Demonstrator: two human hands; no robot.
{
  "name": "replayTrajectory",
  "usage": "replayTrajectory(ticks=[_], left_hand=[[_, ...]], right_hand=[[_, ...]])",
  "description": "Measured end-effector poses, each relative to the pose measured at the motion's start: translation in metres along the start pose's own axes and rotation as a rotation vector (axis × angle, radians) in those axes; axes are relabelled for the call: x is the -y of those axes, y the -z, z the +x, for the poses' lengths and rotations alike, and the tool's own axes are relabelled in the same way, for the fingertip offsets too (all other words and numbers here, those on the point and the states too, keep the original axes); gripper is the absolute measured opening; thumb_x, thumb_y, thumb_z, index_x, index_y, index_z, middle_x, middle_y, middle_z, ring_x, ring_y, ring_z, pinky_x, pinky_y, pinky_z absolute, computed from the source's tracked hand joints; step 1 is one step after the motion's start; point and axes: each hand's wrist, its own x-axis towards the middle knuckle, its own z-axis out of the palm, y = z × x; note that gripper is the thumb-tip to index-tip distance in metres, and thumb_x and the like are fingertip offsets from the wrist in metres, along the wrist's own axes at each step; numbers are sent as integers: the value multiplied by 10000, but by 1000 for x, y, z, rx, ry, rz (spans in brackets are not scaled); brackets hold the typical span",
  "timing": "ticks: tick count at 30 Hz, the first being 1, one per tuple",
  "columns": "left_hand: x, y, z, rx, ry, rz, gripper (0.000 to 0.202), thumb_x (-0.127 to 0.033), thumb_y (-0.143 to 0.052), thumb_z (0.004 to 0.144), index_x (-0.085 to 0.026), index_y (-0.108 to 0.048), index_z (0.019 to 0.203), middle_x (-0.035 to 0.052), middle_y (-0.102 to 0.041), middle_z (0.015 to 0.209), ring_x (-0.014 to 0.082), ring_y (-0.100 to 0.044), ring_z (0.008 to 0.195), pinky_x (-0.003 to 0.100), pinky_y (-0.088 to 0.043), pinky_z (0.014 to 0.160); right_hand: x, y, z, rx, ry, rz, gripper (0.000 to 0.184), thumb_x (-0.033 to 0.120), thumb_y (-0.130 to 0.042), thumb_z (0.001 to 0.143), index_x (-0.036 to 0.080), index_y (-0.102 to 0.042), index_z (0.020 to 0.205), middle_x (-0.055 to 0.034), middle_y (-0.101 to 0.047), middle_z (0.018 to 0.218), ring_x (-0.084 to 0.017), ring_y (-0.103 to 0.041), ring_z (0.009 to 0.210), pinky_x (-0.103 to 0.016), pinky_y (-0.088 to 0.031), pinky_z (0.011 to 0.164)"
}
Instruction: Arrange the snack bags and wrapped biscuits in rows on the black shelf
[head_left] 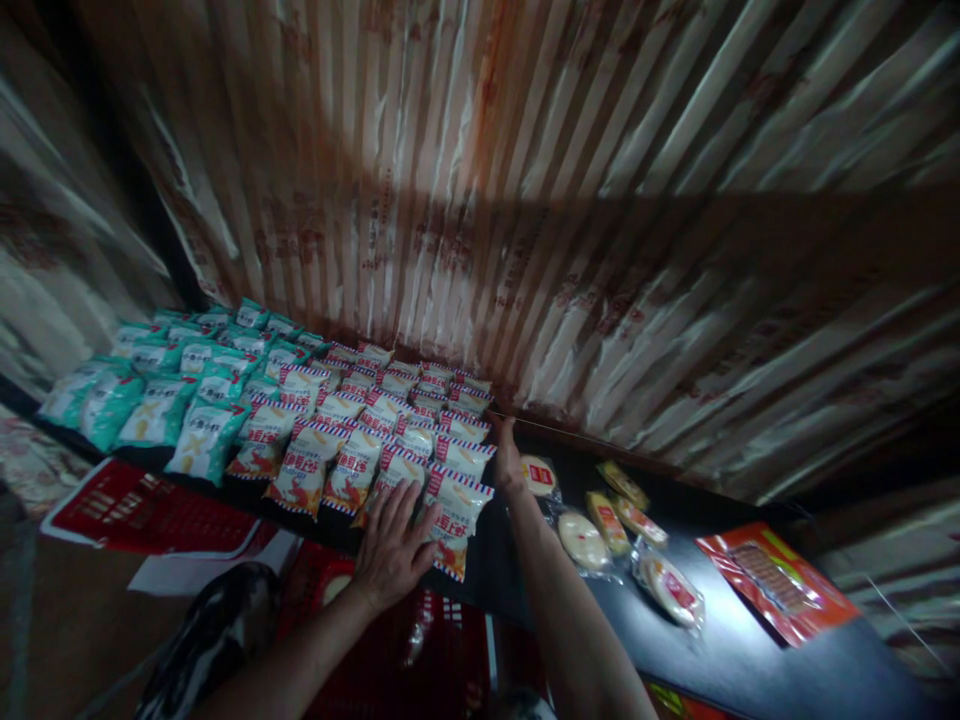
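My left hand [391, 548] lies spread over the front of the white, red and blue snack bags [358, 462], its fingertips resting on a front bag [401, 470]. Nothing is gripped in it. At the right side of these rows, my right hand [508, 460] is held edge-on, close against the end bags [466, 458]. Its fingers appear extended, though they are partly hidden. The bags stand in several rows, slightly overlapping, on a black shelf [491, 575].
Teal snack bags [206, 440] fill the shelf's left end. To the right lie round wrapped cakes [583, 540], yellow packets [609, 522] and an orange packet [776, 580]. Wrinkled plastic sheeting [480, 200] hangs behind. Below are a red basket [420, 640] and a red sign [157, 510].
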Motion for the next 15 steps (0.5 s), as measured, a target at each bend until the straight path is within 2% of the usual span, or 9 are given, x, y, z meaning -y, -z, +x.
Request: replayTrajectory(ticks=[5, 10, 15], left_hand=[[0, 1, 2, -1, -12, 26, 556, -437, -558, 842, -291, -440, 1365, 98, -377, 1464, 276, -324, 1355, 469, -196, 1126], [0, 2, 3, 2, -3, 31, 572, -445, -569, 831, -293, -436, 1366, 94, -391, 1455, 272, -343, 1344, 467, -207, 1122], [0, 6, 6, 9, -31, 49, 540, -412, -551, 845, -270, -452, 1356, 121, -422, 1426, 271, -337, 1347, 464, -210, 1118]], right_hand=[[-2, 2, 8, -76, 32, -54, 693, 686, -289, 839, 219, -587, 1254, -40, -626, 1239, -212, -531, 1205, -347, -350, 1069], [-3, 6, 16, -117, -19, -131, 690, 666, -256, 864, 202, -599, 1242, -50, -606, 1268, -208, -492, 1250, -335, -297, 1104], [-4, 1, 16, -2, -60, -39, 708, 701, -297, 844, 188, -616, 1213, -77, -688, 1117, -242, -616, 1084, -380, -412, 1013]])
